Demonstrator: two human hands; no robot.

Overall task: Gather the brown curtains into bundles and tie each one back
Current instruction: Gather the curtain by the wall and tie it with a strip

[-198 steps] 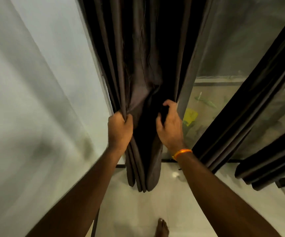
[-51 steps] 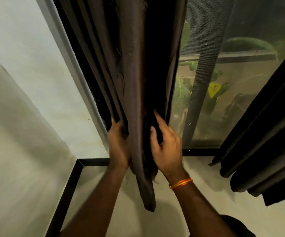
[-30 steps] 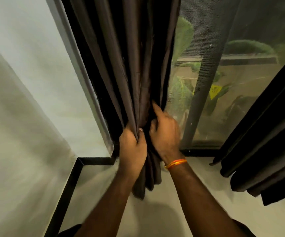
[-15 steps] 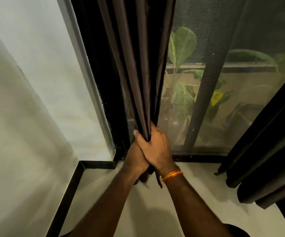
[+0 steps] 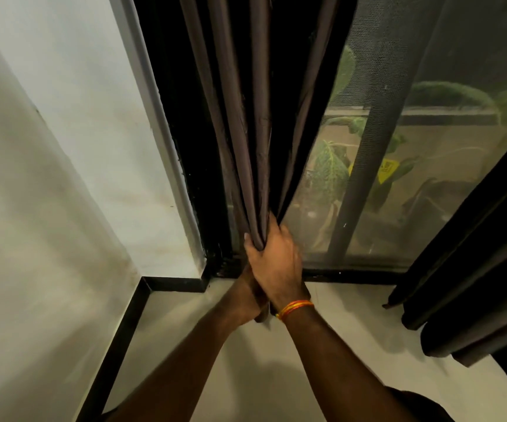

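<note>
Head view looks down on my right grip (image 5: pixel 276 263), fingers curled tight round the gathered folds of the brown curtain (image 5: pixel 255 117). The curtain hangs by the left side of the window frame (image 5: pixel 185 147), its pleats narrowing down into my fist. My left grip (image 5: pixel 244 295) sits just under the right, touching it and mostly covered. Its fingers are hidden, so I cannot tell how firmly it closes on the cloth. A short tail of fabric pokes out below both. To gather well, I judge I should squeeze every pleat into one rope and check that no fold escapes at the back by the mesh screen (image 5: pixel 383 86). Then one grip should hold alone so the other is free for tying, though I see no tie-back in view. Both forearms reach forward and converge, the right wrist crossing over the left, an orange thread band (image 5: pixel 295 309) round it. A second curtain (image 5: pixel 474 284) hangs well apart at the right, apparently not yet tied.
</note>
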